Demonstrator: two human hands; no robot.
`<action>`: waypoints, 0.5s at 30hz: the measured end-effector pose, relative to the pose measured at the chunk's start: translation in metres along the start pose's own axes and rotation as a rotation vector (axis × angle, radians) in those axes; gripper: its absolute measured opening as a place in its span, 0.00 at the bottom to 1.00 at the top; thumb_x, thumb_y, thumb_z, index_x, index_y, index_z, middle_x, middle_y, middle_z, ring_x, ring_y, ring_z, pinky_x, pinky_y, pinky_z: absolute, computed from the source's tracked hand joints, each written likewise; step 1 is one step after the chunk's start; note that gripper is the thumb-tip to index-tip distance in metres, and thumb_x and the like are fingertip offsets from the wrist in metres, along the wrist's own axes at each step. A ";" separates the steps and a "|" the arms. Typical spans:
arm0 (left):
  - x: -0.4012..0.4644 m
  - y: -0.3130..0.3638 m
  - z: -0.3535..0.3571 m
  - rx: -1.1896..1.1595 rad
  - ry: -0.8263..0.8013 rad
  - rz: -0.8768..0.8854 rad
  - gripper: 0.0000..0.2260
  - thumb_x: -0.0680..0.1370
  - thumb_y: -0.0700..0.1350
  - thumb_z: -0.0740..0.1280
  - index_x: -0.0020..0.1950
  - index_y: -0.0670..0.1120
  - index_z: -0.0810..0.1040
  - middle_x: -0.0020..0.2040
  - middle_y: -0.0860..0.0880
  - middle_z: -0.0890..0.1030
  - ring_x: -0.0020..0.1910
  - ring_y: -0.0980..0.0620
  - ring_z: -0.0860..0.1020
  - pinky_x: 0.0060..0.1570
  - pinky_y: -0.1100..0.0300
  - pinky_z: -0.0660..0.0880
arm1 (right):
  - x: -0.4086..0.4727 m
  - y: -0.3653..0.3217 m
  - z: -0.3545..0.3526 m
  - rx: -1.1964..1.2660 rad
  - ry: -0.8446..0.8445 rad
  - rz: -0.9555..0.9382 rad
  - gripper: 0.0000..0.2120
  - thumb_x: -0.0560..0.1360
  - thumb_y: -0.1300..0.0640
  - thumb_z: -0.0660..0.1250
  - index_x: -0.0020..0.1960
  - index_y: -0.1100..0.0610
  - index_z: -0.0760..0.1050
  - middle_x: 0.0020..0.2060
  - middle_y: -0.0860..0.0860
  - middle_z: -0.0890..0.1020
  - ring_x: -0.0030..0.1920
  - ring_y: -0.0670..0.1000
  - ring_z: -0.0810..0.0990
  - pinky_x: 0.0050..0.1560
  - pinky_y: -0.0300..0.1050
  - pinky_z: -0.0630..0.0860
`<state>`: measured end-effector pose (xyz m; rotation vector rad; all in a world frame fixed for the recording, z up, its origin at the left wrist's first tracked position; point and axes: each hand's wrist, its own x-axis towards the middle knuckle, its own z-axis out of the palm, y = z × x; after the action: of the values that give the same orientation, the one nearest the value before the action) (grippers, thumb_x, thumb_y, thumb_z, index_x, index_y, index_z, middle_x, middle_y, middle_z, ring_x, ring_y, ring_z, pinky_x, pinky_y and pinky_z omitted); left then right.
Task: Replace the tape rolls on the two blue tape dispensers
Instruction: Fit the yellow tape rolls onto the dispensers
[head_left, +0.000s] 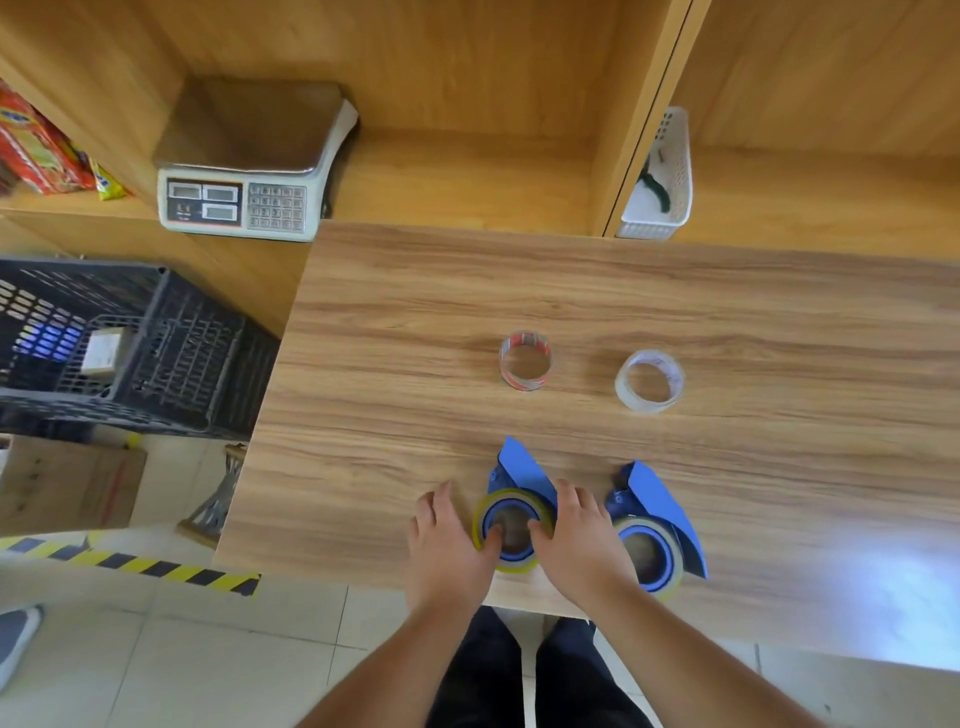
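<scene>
Blue dispensers (522, 470) hold yellowish rolls (511, 530) on a wood-grain worktop (727, 312); black crate (156, 353); yellow-black striped floor tape (140, 564).

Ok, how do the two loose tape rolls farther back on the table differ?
The left loose roll has red print around its band, while the right loose roll looks clear to whitish with only faint marks. The left one stands taller with a narrower ring; the right one is lower and wider. Both lie flat on the table, hole up, apart, untouched by the hands.

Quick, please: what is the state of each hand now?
Left hand: open, thumb in the tape roll core.
Right hand: open, fingers on the same roll.
</scene>
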<state>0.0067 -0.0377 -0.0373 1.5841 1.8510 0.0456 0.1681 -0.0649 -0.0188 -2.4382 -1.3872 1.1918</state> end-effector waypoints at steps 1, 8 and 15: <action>0.002 -0.001 0.000 -0.004 -0.013 -0.006 0.39 0.74 0.61 0.71 0.80 0.52 0.57 0.78 0.50 0.61 0.75 0.46 0.65 0.64 0.48 0.74 | 0.002 -0.001 0.001 -0.003 -0.011 0.017 0.31 0.81 0.45 0.61 0.79 0.54 0.56 0.72 0.53 0.70 0.72 0.57 0.67 0.69 0.53 0.71; 0.016 -0.001 0.002 -0.014 -0.111 -0.030 0.33 0.75 0.58 0.71 0.77 0.52 0.63 0.73 0.51 0.67 0.68 0.46 0.73 0.55 0.51 0.76 | 0.008 -0.005 0.005 0.004 -0.034 0.072 0.30 0.80 0.46 0.62 0.78 0.54 0.57 0.68 0.54 0.72 0.65 0.57 0.74 0.59 0.50 0.76; 0.024 0.003 0.005 -0.089 -0.227 0.008 0.19 0.77 0.53 0.70 0.66 0.51 0.74 0.58 0.52 0.76 0.46 0.56 0.79 0.43 0.61 0.75 | 0.011 -0.007 0.007 -0.014 -0.034 0.096 0.27 0.79 0.49 0.65 0.74 0.54 0.62 0.63 0.54 0.74 0.62 0.56 0.76 0.56 0.51 0.79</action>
<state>0.0113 -0.0184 -0.0515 1.4714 1.6450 -0.0455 0.1621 -0.0543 -0.0270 -2.5324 -1.3042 1.2529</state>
